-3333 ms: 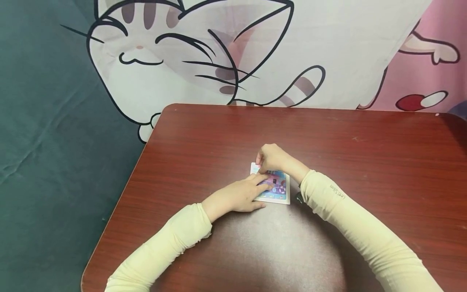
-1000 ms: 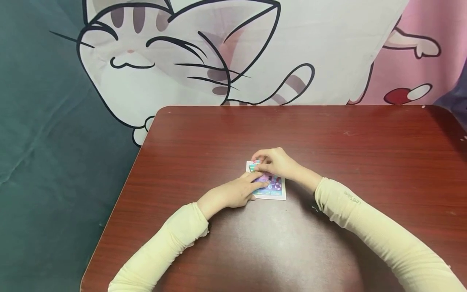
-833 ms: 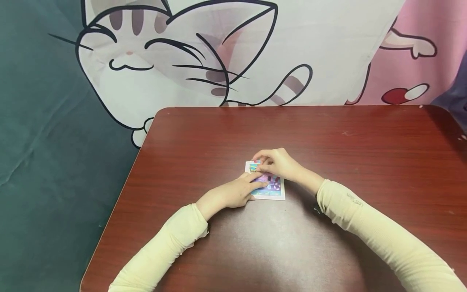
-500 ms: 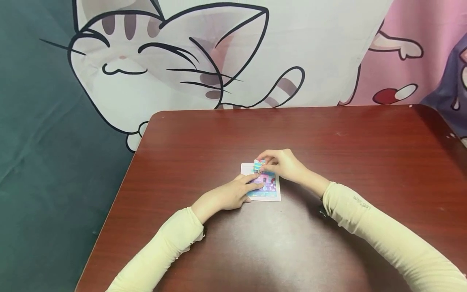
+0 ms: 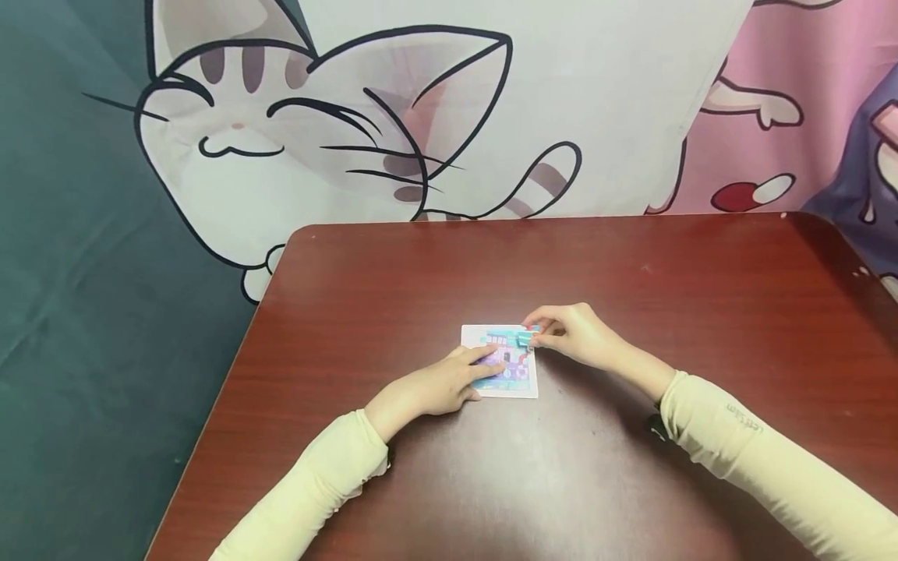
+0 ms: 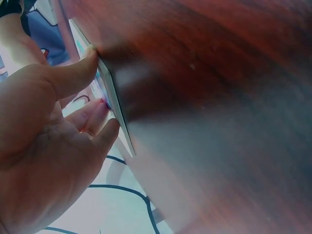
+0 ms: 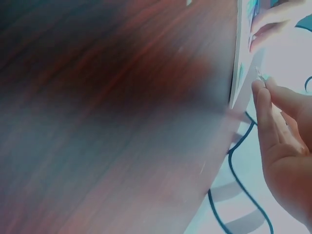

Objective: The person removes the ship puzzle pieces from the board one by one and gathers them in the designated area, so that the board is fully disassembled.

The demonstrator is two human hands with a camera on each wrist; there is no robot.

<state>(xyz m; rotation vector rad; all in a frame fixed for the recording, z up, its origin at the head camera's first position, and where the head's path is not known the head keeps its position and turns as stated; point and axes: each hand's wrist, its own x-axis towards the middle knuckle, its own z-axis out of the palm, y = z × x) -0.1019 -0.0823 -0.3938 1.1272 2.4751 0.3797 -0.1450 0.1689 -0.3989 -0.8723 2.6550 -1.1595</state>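
Observation:
A thin square picture puzzle [image 5: 521, 384] with a white border and pink, purple and blue artwork lies flat on the table. My left hand [image 5: 436, 385] rests on its left part, fingers extended over the picture. In the left wrist view, the thumb and fingertips touch the puzzle's raised edge [image 6: 116, 100]. At the puzzle's upper right corner, my right hand [image 5: 581, 335] pinches a small teal and red puzzle piece [image 5: 525, 339] between thumb and fingers. The right wrist view shows this piece [image 7: 262, 76] edge-on, above the board's surface.
The dark red wooden table [image 5: 393, 280] has a rounded far left corner. Behind it hangs a cloth [image 5: 617, 101] printed with a cartoon cat, with a green cloth [image 5: 77, 351] at the left.
My right hand has carried the pinched piece from the puzzle's upper left to its upper right corner, uncovering white at the upper left. The left hand has stayed on the puzzle. The head view has shifted.

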